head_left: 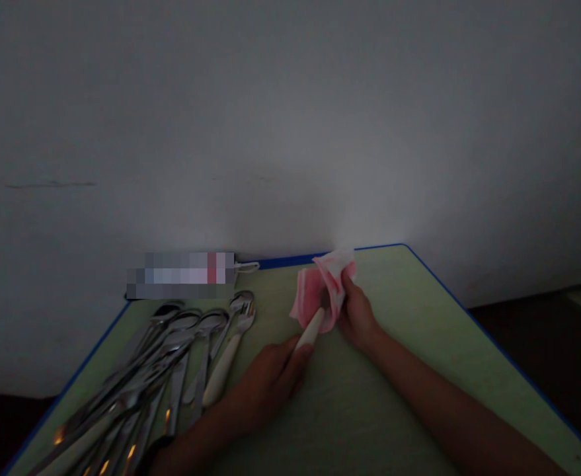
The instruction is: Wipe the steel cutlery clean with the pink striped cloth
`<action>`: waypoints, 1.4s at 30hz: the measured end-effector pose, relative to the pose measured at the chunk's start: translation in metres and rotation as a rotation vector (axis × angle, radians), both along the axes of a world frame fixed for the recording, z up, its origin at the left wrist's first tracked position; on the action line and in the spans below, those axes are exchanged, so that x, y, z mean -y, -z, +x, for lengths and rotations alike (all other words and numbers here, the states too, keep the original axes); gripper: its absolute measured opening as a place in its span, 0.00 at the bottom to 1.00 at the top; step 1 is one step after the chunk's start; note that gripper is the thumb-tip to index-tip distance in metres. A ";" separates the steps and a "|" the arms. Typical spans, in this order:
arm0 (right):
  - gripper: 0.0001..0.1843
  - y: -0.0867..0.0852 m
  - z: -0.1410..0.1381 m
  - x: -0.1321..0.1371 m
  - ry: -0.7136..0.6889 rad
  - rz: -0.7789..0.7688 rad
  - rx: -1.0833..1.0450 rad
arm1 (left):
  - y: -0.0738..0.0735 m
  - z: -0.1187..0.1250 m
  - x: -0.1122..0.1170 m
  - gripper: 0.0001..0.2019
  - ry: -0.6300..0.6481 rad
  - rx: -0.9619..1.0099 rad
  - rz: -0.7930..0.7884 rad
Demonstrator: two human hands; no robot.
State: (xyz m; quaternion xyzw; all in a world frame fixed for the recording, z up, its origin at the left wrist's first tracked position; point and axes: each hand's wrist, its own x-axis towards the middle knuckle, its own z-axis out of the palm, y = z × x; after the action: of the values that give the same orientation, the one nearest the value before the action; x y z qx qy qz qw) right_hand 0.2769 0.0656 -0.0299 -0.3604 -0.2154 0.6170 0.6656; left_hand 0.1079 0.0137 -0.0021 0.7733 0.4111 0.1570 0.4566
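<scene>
The white handle of a utensil (310, 329) is gripped in my left hand (275, 377), slanting up and away over the table. Its far end goes into the folds of a pink and white cloth (310, 294), so I cannot tell what kind of utensil it is. My right hand (359, 314) pinches the cloth from the right side, fingers partly hidden behind it. Left of my left hand lies a white-handled fork (225, 360), tines pointing away from me. Beside it is a pile of metal spoons (212, 322) and other cutlery, overlapping one another.
The pale green table (399, 284) has a blue edge and stands against a grey wall (290, 132). At its back left corner is a blurred-out box-like item (186, 274) with a thin white loop (248, 267) at its right end. The light is dim.
</scene>
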 end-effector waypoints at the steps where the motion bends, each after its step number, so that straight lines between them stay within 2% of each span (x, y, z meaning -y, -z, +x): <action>1: 0.17 -0.002 0.001 0.000 -0.033 0.006 -0.085 | 0.000 0.000 0.000 0.18 -0.014 0.017 -0.016; 3: 0.17 -0.006 0.003 -0.001 -0.098 0.013 -0.194 | 0.001 0.000 0.000 0.18 -0.045 0.045 -0.036; 7: 0.15 -0.009 0.007 0.000 -0.170 0.011 -0.278 | 0.001 0.000 0.000 0.20 -0.083 0.085 -0.065; 12: 0.11 -0.007 0.007 -0.002 -0.122 0.044 -0.335 | -0.001 -0.002 0.001 0.21 -0.176 0.147 -0.080; 16: 0.12 -0.008 0.008 -0.002 -0.105 0.018 -0.318 | -0.001 -0.001 0.001 0.20 -0.238 0.156 -0.083; 22: 0.12 -0.014 0.009 0.002 -0.127 -0.015 -0.295 | -0.002 0.000 0.000 0.17 -0.162 0.121 -0.072; 25: 0.12 -0.011 0.008 0.000 -0.100 -0.006 -0.237 | -0.002 -0.001 -0.001 0.17 -0.148 0.087 -0.026; 29: 0.08 -0.006 0.002 0.000 -0.176 -0.017 -0.079 | -0.001 0.000 -0.001 0.16 -0.118 0.052 0.039; 34: 0.13 -0.001 -0.004 0.003 -0.211 0.086 0.141 | 0.000 0.001 0.001 0.16 -0.073 0.038 0.037; 42: 0.17 0.004 -0.001 0.003 -0.294 0.143 0.238 | -0.001 0.000 0.001 0.17 -0.152 0.096 -0.030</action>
State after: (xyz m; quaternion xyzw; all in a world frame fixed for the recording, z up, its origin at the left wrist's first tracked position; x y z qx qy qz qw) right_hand 0.2758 0.0624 -0.0334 -0.3475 -0.3861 0.6436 0.5621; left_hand 0.1080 0.0129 -0.0012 0.7245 0.4484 0.2218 0.4742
